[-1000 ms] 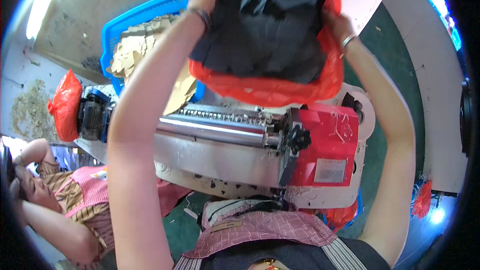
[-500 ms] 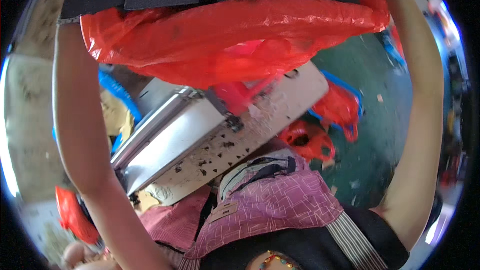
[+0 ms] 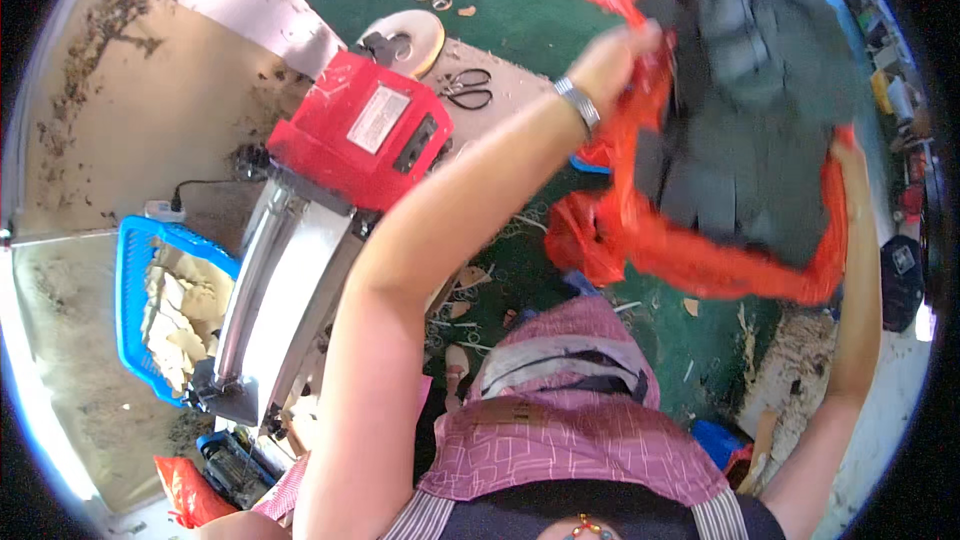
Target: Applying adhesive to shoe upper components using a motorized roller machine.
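I hold up a red plastic bag, spread wide and slightly tilted, at the upper right. Stacks of flat dark grey sheet pieces fill its opening. My left hand, blurred, with a metal watch band at the wrist, closes on the bag's left edge. On the far right, my right hand grips the opposite edge. Its fingers are partly hidden behind the red plastic. Left of the bag stands a bench machine with a red housing and a long silver bed, partly covered by my left arm.
Black-handled scissors and a round disc lie on the pale bench behind the machine. A blue basket of beige scraps stands left. Another red bag sits below the held one. Scraps litter the green floor.
The bag and its dark sheets have swung from the upper middle to the upper right, carried by both hands. The view has turned, bringing the red machine housing and scissors into sight.
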`<action>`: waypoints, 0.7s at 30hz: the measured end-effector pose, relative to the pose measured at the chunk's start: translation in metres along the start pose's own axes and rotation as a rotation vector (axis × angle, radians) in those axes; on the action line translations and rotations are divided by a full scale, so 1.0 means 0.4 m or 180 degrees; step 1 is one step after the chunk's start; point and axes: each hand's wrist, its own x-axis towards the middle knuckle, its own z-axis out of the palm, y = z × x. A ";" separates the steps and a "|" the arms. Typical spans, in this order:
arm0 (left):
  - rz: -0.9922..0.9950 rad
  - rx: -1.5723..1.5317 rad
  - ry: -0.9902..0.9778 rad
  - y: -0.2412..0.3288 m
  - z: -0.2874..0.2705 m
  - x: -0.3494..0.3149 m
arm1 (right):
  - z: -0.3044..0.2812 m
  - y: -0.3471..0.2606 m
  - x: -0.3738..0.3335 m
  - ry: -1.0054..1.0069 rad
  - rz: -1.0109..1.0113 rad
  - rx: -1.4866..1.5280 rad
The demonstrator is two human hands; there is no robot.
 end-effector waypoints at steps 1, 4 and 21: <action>-0.0214 -0.0041 -0.0104 -0.061 0.018 -0.010 | -0.034 0.071 -0.062 0.0147 -0.0076 -0.0034; -0.0616 -0.0050 -0.0099 -0.200 0.007 -0.010 | -0.068 0.167 -0.173 0.0111 0.0094 0.0213; -0.2354 0.5613 0.1889 0.473 -1.050 -0.025 | 0.144 0.423 -0.089 0.0300 0.0592 0.1556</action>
